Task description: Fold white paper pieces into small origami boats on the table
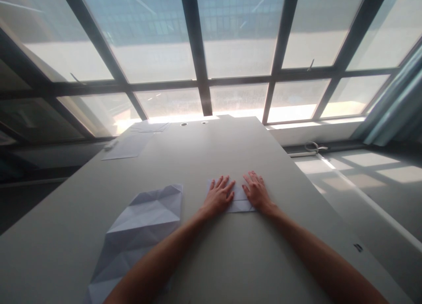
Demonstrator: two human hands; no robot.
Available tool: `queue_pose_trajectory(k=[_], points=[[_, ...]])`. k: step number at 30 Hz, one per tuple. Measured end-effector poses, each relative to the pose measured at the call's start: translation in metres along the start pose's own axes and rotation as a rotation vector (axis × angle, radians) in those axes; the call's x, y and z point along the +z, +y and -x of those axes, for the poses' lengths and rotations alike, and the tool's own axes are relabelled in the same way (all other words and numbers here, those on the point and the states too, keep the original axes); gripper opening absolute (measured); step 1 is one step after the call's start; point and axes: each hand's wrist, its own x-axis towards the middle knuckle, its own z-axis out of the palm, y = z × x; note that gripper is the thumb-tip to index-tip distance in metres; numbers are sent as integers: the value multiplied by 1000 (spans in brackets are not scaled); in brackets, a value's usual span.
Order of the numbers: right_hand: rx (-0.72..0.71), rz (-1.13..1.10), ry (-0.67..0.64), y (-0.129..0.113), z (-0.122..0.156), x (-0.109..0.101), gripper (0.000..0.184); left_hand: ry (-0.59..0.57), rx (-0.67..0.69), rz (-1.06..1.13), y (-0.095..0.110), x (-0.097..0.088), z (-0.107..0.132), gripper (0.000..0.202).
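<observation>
Both forearms stretch straight out from the bottom edge, converging on a small folded paper [239, 201] that lies on the grey table [231, 150]; the left hand [219, 196] lies palm down on the left half of that paper, fingers straight and slightly fanned, gripping nothing, simply flat on the sheet; the right hand [256, 192] lies the same way on the right half, fingers spread and loose, palm down, with only a narrow strip of paper showing between the two; the paper's near edge and a fold line show in that gap, while the rest is covered by the palms, so its full shape cannot be told; left of the folded paper and nearer the person a large creased sheet [145, 225] lies flat, its lower end hidden by the left forearm; far beyond the folded paper, toward the window [237, 45], flat sheets [128, 146] rest on the left of the table, washed out by glare.
</observation>
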Motion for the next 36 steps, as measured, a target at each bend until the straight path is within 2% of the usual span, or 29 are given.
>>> queue_pose_trajectory(k=[3, 6, 13, 36], points=[[-141, -25, -49, -3, 1, -4, 53, -1, -3, -5, 0, 0, 0, 53], [-191, -16, -99, -4, 3, -6, 59, -2, -8, -11, 0, 2, -1, 57], [-141, 17, -100, -2, 2, -1, 57, 11, -14, -17, -2, 6, -1, 62], [-135, 13, -102, -3, 2, -1, 54, 5, -14, -8, -2, 4, -1, 60]])
